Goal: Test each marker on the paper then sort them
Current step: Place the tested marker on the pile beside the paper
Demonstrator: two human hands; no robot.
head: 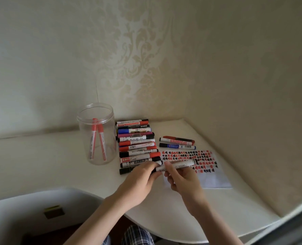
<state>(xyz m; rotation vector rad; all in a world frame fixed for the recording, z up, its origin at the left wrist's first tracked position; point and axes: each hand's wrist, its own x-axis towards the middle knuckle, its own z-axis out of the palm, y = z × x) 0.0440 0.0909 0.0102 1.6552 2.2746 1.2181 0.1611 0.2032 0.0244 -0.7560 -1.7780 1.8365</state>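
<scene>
we hold one white-barrelled marker (177, 165) level above the paper (215, 177), our right hand (183, 177) with its fingers curled round the barrel and our left hand (141, 175) with fingers closed on the near, left end, where a dark cap seems to sit; the black tip end points right. the paper lies on the right part of the pale surface (58, 165), its upper half filled with rows of small red and black marks. printing on the barrels is too blurred to read, apart from what looks like "marker" on one in the row of markers (137, 145) lying side by side left of the paper. three more markers (176, 143) lie apart just behind the paper. a clear jar (97, 133) left of the row holds two red-capped markers (97, 138) upright. behind stands cream wallpaper (138, 50) with a damask pattern.
</scene>
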